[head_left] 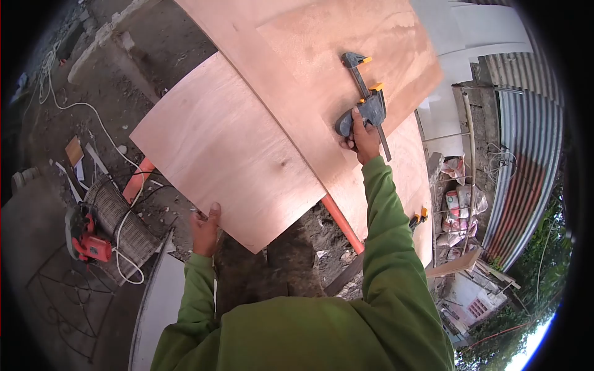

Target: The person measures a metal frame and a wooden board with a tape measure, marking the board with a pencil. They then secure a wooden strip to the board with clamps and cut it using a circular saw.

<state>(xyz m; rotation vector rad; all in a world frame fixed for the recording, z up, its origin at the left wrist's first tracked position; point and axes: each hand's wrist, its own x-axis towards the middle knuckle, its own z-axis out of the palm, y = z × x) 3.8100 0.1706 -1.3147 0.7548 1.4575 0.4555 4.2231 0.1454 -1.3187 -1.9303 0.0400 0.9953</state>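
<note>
My right hand [365,139] is closed around the grip of a black and yellow bar clamp [371,106], which lies over a brown plywood board [297,74]. My left hand [205,232] pinches the near left edge of a smaller pale plywood sheet [229,148], its thumb on the upper face. That sheet's right side meets the long edge of the larger board. A second clamp [419,218] sits at the board's right edge, beside my right sleeve.
An orange-red bar [342,222] runs beneath the boards. On the ground at left lie a red circular saw [90,238], a white cord [99,117] and wood scraps. Filled bags [458,210] and corrugated metal sheeting [523,167] stand at right.
</note>
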